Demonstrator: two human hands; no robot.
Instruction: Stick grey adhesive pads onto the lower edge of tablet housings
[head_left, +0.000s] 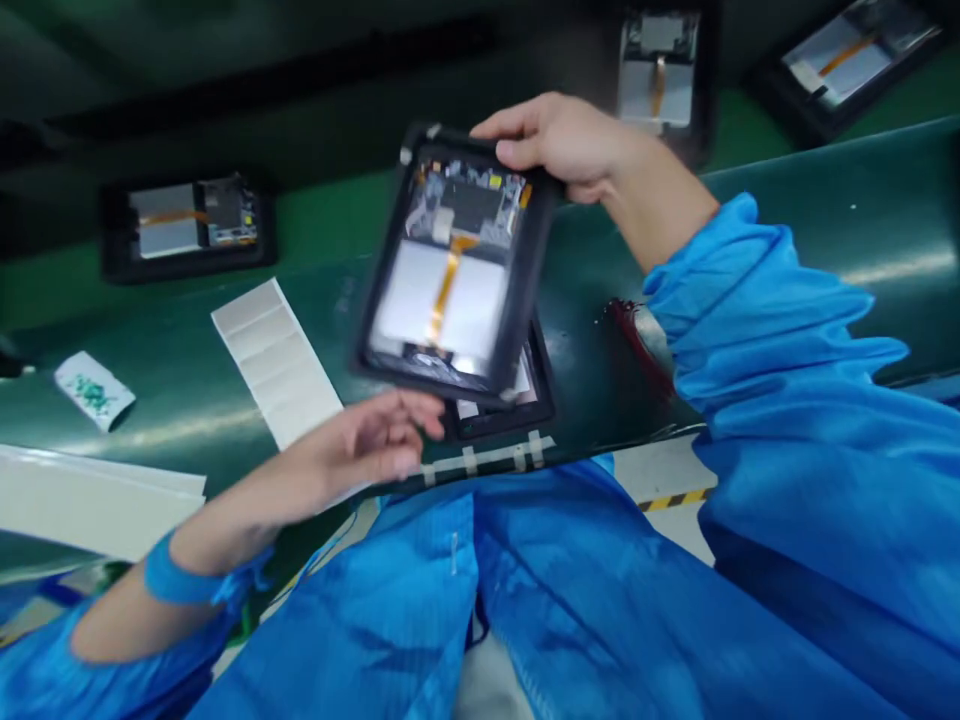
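Note:
My right hand (566,145) grips an opened tablet (442,290) by its upper right corner, thumb and fingers on the black frame. The tablet is tilted and held above the green work surface, its inside facing me: circuit board at the top, silver battery below, an orange ribbon cable running down the middle. By its lower left edge is my left hand (367,445), fingers loosely bent, thumb apart, holding nothing; whether a fingertip touches the frame I cannot tell. Under the held tablet lies a second black-framed device (541,385), mostly covered.
Further opened tablets lie along the back: one at left (169,232), one at top right (660,75), one in the right corner (855,55). A pale label strip (277,360), a green-marked paper (94,390), white sheets (97,500) and dark red wires (637,345) lie around.

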